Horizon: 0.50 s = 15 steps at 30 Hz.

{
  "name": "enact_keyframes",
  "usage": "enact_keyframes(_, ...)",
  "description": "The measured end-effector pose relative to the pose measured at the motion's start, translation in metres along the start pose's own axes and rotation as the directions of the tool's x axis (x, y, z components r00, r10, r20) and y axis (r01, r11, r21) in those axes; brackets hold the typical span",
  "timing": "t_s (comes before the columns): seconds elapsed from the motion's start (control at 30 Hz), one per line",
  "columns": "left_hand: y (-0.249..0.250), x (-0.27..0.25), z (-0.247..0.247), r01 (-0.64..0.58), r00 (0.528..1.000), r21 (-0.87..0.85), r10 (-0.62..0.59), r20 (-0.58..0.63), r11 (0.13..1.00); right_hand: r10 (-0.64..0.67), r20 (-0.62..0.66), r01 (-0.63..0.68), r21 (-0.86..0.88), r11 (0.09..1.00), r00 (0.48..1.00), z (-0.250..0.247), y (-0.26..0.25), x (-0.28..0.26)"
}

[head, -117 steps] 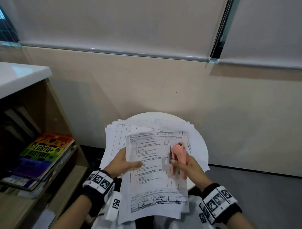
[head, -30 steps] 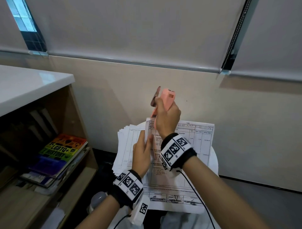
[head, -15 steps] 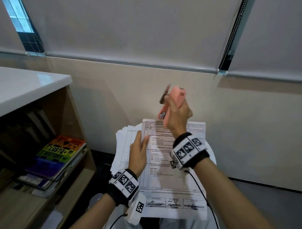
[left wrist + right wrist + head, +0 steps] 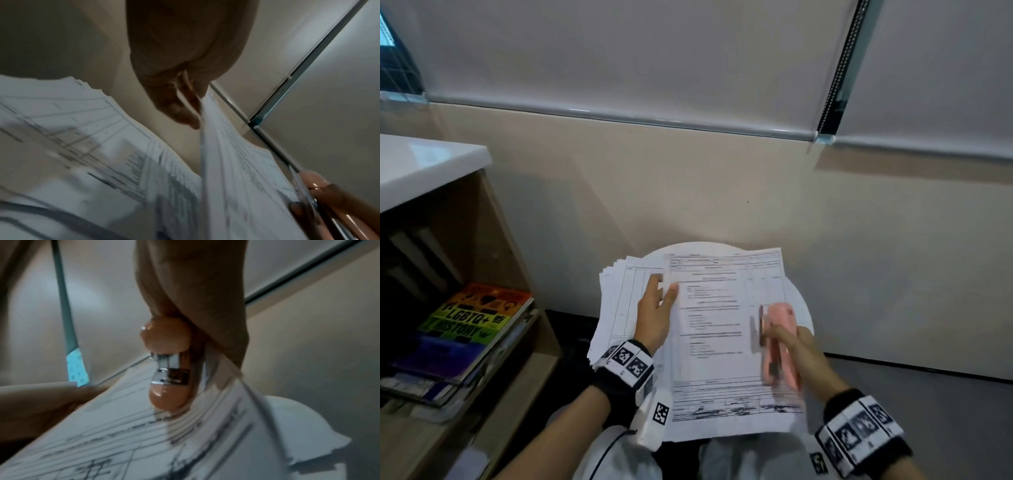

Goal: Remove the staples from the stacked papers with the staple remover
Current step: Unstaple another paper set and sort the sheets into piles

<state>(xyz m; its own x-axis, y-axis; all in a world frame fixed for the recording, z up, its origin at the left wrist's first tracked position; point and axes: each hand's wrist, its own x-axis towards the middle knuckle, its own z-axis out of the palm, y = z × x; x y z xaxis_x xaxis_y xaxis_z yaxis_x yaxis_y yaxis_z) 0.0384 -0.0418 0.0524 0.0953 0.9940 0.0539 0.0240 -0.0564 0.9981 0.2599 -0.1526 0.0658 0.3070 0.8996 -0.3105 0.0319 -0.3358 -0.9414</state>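
Note:
A printed, stapled set of papers [image 4: 722, 342] lies on top of a fanned stack of papers [image 4: 619, 294] on a small round white table [image 4: 803, 308]. My left hand [image 4: 664, 291] pinches the left edge of the top set; the left wrist view shows the sheet edge [image 4: 205, 129] between the fingers [image 4: 180, 110]. My right hand [image 4: 796, 342] grips a pink staple remover [image 4: 782, 315] low over the right side of the top sheet, blurred by motion. In the right wrist view the staple remover's [image 4: 168, 369] metal end points at the paper [image 4: 144, 434].
A wooden shelf unit with a white top [image 4: 424, 164] stands at the left, with a rainbow-coloured book [image 4: 469, 322] lying on its shelf. A beige wall and roller blinds [image 4: 654, 51] rise just behind the table. Grey floor [image 4: 928, 387] lies at the right.
My right hand has come down with the staple remover from in front of the wall to the right side of the top sheet. My left hand stays at the sheet's left edge.

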Motion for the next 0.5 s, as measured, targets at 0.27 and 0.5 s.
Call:
enact_keyframes(0.27,-0.066,0.036,-0.061,0.372,0.927,0.637,-0.239,-0.289,0.675,0.116,-0.272,-0.12,0.003,0.993,0.955,-0.059,-0.008,0.091)
enact_keyframes(0.5,-0.092,0.056,-0.065,0.418,0.905,0.814,-0.261,-0.335,0.403,0.16,-0.254,-0.204,-0.158,0.966,0.954,-0.037,0.022,0.179)
